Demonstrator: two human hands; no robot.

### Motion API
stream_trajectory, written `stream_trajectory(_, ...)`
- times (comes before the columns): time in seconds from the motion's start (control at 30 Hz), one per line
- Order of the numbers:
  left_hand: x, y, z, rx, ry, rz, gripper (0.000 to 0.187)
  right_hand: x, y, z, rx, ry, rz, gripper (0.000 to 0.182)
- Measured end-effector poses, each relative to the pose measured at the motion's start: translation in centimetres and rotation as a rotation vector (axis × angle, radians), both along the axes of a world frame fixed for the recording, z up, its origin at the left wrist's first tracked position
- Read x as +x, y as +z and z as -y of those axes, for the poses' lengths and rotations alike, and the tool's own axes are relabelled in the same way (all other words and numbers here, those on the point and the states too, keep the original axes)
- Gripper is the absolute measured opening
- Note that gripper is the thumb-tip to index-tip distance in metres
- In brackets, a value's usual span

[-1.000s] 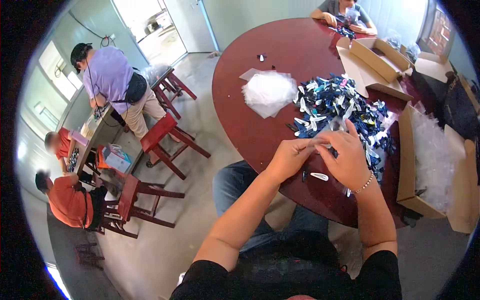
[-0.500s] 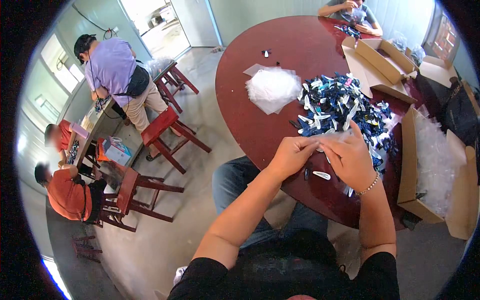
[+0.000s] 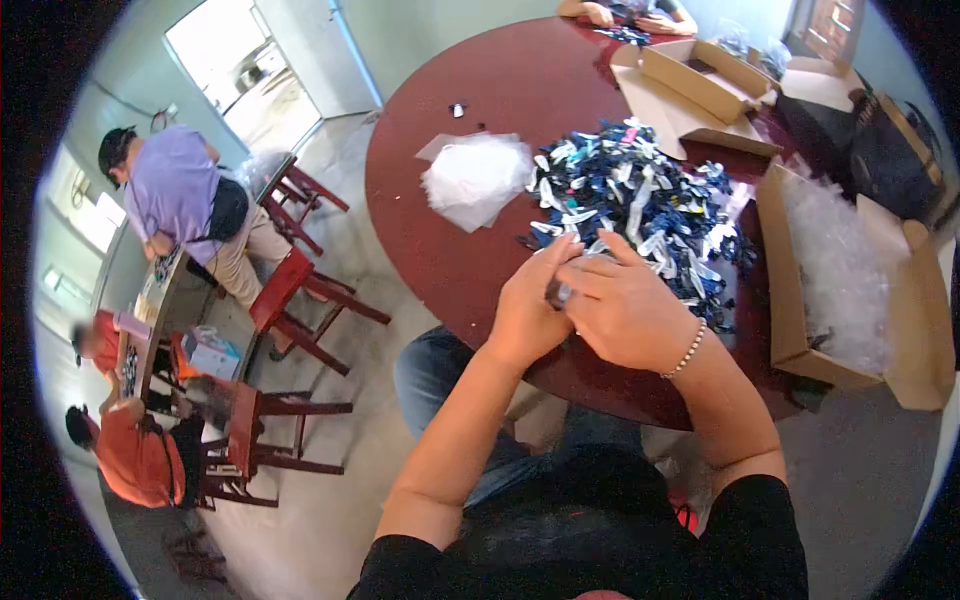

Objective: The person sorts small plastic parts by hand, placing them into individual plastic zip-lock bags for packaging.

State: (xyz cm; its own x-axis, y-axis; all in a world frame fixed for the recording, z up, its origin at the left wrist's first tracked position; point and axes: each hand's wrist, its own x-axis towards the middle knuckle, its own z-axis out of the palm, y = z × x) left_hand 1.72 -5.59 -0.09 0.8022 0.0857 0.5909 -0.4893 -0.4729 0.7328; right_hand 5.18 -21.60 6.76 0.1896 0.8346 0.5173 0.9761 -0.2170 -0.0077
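Observation:
My left hand (image 3: 535, 308) and my right hand (image 3: 632, 312) meet at the near edge of a large pile of snap hair clips (image 3: 648, 190), dark blue, black and white. Their fingers are bent and pressed together around a small clear plastic bag (image 3: 563, 293), of which only a bit shows between them. Whatever the bag contains is hidden by my fingers. A beaded bracelet (image 3: 690, 352) circles my right wrist. Left of the pile lies a stack of flat translucent bags (image 3: 474, 178).
A cardboard box (image 3: 785, 290) full of clear plastic packets stands at the right table edge. Beyond it sits another open box (image 3: 705, 85). A person's hands (image 3: 625, 18) are at the far side of the red table (image 3: 410, 130). Several people and red stools (image 3: 285, 290) are at left.
The view has turned, so the table appears further left. My hands have drawn closer together and folded over the bag. The loose clips beside my hands no longer show.

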Motion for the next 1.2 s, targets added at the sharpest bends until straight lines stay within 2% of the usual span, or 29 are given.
stream_trajectory(0.07,-0.2,0.3,-0.1,0.003,-0.046,-0.010,0.062,0.2,0.3,0.0,0.024,0.073,-0.008,0.010)
stream_trajectory(0.13,-0.6,0.9,-0.2,-0.031,-0.093,-0.248,0.064,0.2,0.4,-0.1,0.023,0.119,-0.034,0.009)
stream_trajectory(0.27,-0.8,1.9,0.4,0.031,-0.122,-0.175,0.061,0.2,0.1,0.1,-0.010,0.154,-0.131,0.009)
stream_trajectory(0.3,-0.9,1.8,0.3,-0.005,-0.106,-0.259,0.061,0.2,0.1,0.1,0.014,0.160,-0.145,0.009)
stream_trajectory(0.4,-0.4,1.5,0.1,-0.062,-0.206,-0.164,0.062,0.1,0.2,0.0,0.012,0.163,-0.179,0.012)
stream_trajectory(0.47,-0.8,1.9,0.1,-0.082,-0.239,-0.195,0.059,0.2,-0.1,0.0,0.048,0.206,-0.166,0.015)
stream_trajectory(0.53,-1.2,2.0,0.1,-0.144,-0.215,-0.260,0.041,0.2,-0.5,-0.2,0.092,0.197,-0.146,0.014)
stream_trajectory(0.77,-0.2,0.0,-0.4,-0.234,-0.082,-0.321,0.038,0.7,-1.0,0.1,0.144,0.076,-0.137,0.011)
stream_trajectory(0.87,0.0,-0.2,-0.4,-0.133,-0.018,-0.270,0.036,1.3,-0.9,0.1,0.199,0.083,-0.073,0.012)
stream_trajectory(0.9,-0.1,0.2,0.0,-0.210,-0.045,-0.253,0.032,1.3,-0.4,0.3,0.197,0.081,-0.072,0.012)
stream_trajectory(0.97,-0.1,0.3,0.1,-0.291,-0.075,-0.238,0.028,1.4,1.0,1.4,0.352,0.047,-0.172,0.014)
stream_trajectory(1.0,-0.1,0.2,-0.2,-0.235,-0.034,-0.289,0.027,2.0,1.9,2.5,0.249,-0.124,-0.242,0.016)
stream_trajectory(1.07,-0.1,0.0,-0.5,-0.188,0.007,-0.344,0.027,4.7,2.2,5.1,0.390,-0.361,-0.364,0.018)
stream_trajectory(1.13,0.1,-0.1,-0.6,-0.232,0.009,-0.334,0.027,7.7,1.2,8.3,0.440,-0.722,-0.393,0.022)
stream_trajectory(1.2,0.1,0.0,-0.5,-0.233,0.001,-0.361,0.026,10.3,-1.6,11.6,0.141,-1.073,-0.235,0.027)
